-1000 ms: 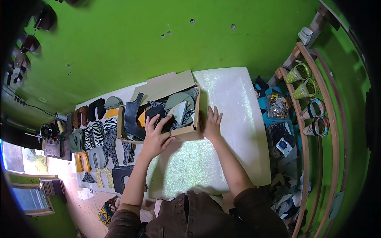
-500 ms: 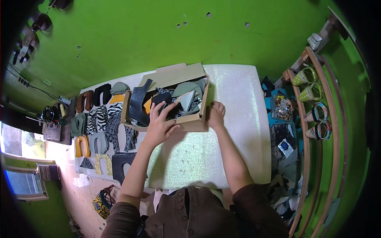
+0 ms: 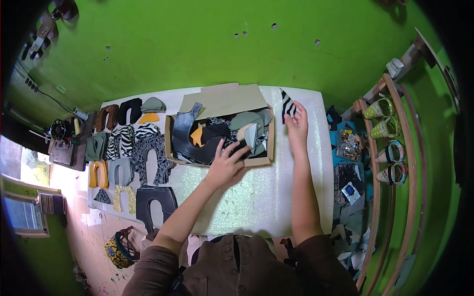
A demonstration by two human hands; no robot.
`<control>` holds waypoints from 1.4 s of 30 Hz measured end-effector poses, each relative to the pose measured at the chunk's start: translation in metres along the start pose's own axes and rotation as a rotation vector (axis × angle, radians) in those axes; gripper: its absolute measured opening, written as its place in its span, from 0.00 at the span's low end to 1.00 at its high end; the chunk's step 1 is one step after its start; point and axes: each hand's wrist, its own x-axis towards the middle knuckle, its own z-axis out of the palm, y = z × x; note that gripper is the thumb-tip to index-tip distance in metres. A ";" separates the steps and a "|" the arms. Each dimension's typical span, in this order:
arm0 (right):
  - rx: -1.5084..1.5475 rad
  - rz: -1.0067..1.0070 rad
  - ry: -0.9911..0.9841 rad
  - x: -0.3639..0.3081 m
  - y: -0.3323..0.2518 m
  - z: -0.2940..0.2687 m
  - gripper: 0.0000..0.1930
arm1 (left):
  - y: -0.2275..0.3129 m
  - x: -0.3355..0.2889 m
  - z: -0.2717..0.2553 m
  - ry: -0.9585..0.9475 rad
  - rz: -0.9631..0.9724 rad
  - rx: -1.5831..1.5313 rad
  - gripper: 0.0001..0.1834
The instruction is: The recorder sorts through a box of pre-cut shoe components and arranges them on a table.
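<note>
While the left hand (image 3: 224, 167) rests spread-fingered on the cut pieces in the cardboard box (image 3: 219, 130), gripping nothing, the right hand (image 3: 297, 122) pinches one zebra-striped piece (image 3: 288, 105) just right of the box, above the white table (image 3: 276, 197). Sorting looks partly done: roughly a dozen pieces (image 3: 128, 158) lie in rows at left, and the box remains well filled. Four shoes (image 3: 385, 143) stand on the rack.

Bright, even light — sharp centre, fisheye-bent dark rim.
</note>
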 end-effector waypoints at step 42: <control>-0.892 -0.369 -0.723 -0.071 0.012 0.113 0.18 | -0.041 -0.056 -0.037 0.264 -0.521 -0.190 0.20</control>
